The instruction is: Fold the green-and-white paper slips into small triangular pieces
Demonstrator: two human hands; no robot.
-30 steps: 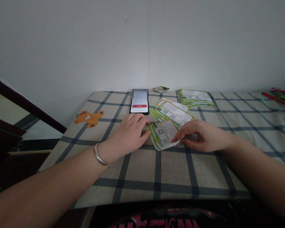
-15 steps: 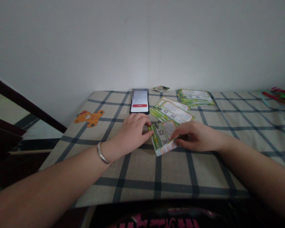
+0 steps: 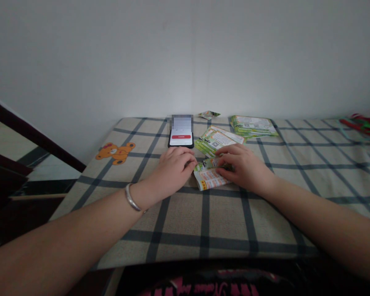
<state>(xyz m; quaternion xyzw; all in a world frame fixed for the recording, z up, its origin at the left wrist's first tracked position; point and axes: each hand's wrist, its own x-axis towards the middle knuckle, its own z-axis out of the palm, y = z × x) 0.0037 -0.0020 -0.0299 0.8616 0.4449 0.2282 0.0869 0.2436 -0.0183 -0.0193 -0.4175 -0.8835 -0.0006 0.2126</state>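
A green and white printed leaflet (image 3: 207,177) lies folded over on the checked cloth (image 3: 185,213) between my hands. My left hand (image 3: 172,170), with a silver bangle (image 3: 132,199) on the wrist, rests with curled fingers on the leaflet's left edge. My right hand (image 3: 245,166) lies flat on top of the folded leaflet, fingers stretched out and pressing it down. Just behind the hands lie more of the same leaflets (image 3: 217,139), spread loosely.
A phone (image 3: 181,132) with a lit screen lies behind my left hand. A neat stack of leaflets (image 3: 253,125) sits further back right, a small crumpled scrap (image 3: 209,115) near the wall. Red and green items (image 3: 365,125) lie at the far right. An orange bear print (image 3: 115,152) marks the cloth's left.
My right hand has turned the leaflet's near half up and over onto its far half and now presses it flat. My left hand has stayed at the leaflet's left edge.
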